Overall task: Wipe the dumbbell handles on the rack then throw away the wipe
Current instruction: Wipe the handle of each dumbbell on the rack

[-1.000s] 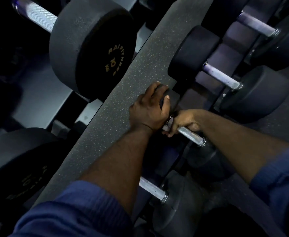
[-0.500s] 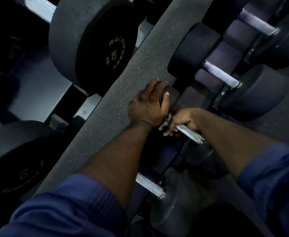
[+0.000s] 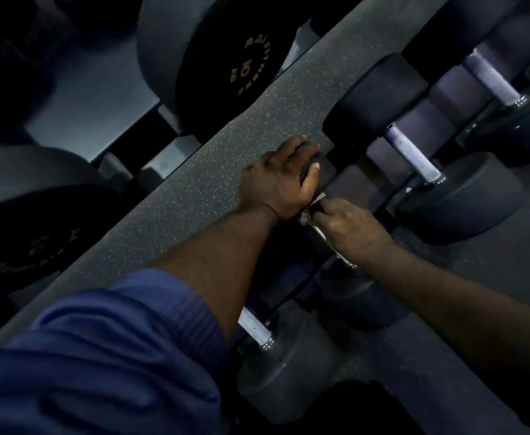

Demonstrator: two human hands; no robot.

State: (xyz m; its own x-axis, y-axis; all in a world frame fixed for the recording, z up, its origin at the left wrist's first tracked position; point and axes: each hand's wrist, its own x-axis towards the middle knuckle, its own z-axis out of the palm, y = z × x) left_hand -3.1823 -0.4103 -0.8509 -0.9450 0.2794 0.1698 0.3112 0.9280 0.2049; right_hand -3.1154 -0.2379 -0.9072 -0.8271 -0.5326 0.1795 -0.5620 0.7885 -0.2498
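My left hand (image 3: 281, 180) grips the dark round head of a small dumbbell (image 3: 318, 166) on the lower rack row, fingers curled over its top. My right hand (image 3: 350, 229) is wrapped round that dumbbell's metal handle (image 3: 321, 235), with a white wipe (image 3: 315, 204) pinched under the fingers; only small bits of the wipe show at the handle's far end. Most of the handle lies hidden beneath my right hand.
A neighbouring dumbbell with a pale handle (image 3: 411, 153) lies to the right, another handle (image 3: 493, 78) beyond it, and one handle (image 3: 254, 329) nearer me. A speckled rubber strip (image 3: 194, 189) divides the rows; large 10-marked dumbbells (image 3: 223, 58) sit on the left.
My right hand has slid along the handle and now covers most of it, where bare metal showed before. My left hand has kept its grip on the dumbbell head.
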